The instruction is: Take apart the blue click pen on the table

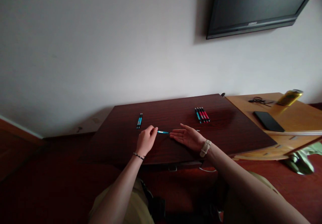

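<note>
Head view — slim pen (164, 132), bright blue, partly pale, in left grip (147, 138)

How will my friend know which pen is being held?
Find the dark brown table, then the left hand with the bracelet. That hand pinches the blue pen, pointing sideways; the other pens lie in two groups on the table.

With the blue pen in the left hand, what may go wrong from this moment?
Gripped near one end by the left hand, the blue pen might slip and drop onto the table. The open right hand is close to the pen's other end and might bump it. The row of pens lies just beyond the right hand, so a careless forward move might scatter it.
</note>
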The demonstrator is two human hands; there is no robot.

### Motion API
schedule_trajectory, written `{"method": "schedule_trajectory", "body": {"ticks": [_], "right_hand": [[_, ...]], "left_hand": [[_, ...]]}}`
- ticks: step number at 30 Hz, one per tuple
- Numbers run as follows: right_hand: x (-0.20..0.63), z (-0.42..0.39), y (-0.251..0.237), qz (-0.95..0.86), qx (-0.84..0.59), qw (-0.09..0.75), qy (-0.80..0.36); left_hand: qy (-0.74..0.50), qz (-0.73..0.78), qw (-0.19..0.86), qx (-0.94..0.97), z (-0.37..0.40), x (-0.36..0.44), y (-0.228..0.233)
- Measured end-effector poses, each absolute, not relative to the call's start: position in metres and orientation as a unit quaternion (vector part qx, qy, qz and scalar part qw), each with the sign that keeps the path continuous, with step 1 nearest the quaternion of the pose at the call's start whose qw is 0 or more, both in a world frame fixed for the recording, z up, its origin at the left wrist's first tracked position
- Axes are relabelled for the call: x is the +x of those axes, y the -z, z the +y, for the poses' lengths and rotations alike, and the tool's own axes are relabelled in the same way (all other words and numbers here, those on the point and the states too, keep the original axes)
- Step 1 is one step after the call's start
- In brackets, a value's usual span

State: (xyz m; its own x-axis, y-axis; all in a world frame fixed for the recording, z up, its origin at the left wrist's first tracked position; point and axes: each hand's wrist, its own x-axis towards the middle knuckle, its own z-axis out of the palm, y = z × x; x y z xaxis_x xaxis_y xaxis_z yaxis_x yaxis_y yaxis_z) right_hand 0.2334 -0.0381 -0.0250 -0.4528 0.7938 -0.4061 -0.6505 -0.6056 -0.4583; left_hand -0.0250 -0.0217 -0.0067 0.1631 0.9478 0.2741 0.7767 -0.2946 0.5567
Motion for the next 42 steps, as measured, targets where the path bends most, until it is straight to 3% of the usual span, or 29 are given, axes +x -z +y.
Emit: {"method": "schedule_trajectory", "body": {"ticks": [18,24,28,42], "right_hand": [[0.235,-0.037,0.027,-0.150,-0.307,0.429,-0.836],[0.227,-0.042,0.027,-0.269,-0.389,0.469,-0.746],[0.223,-0.045,0.026,-0.376,-0.435,0.478,-0.664],[0.229,-0.044,0.029,-0.447,-0.409,0.491,-0.625]], "left_hand": [[-0.297,0.574,0.144,0.750,-0.021,-0.022,0.004],[-0.313,0.579,0.160,0.736,-0.021,-0.026,0.004],[-0.359,0.555,0.232,0.714,-0.019,-0.027,0.005],[-0.349,0.508,0.284,0.734,-0.025,-0.003,0.003]]}}
